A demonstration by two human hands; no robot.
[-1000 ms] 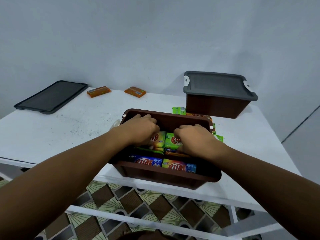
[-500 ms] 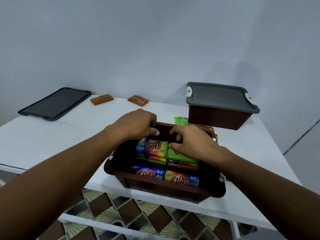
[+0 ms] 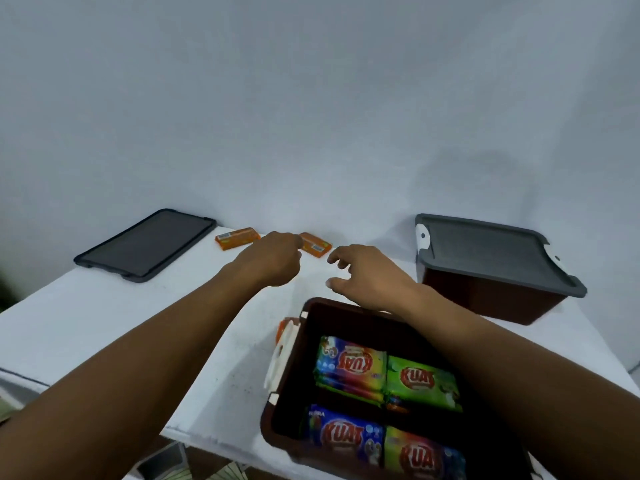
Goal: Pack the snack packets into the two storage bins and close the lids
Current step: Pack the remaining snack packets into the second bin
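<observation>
The open bin [image 3: 346, 318] stands at the near edge of the table [image 3: 138, 323] and already holds rows of snack packets [image 3: 351, 363]. They lie flat, with their long sides running left to right across the bin. The second bin [image 3: 485, 299] at the back right has its lid on.

I judge that the step in hand is collecting the last loose packets. Both arms are stretched toward the back of the table, where two orange packets lie flat near the wall. The first orange packet [image 3: 237, 238] has its long axis almost left to right, a little raised at the right end. The second orange packet [image 3: 317, 244] runs from upper left to lower right.

The left hand [image 3: 270, 259] is just beside the second one. Its fingers are hidden behind the back of the hand, so I cannot tell if the grip is closed. The right hand [image 3: 367, 277] has a wide, empty grip.

The next move probably calls for pinching each packet across its short side. After that, the loose lid [image 3: 145, 245] at the back left has to go on the open bin.
</observation>
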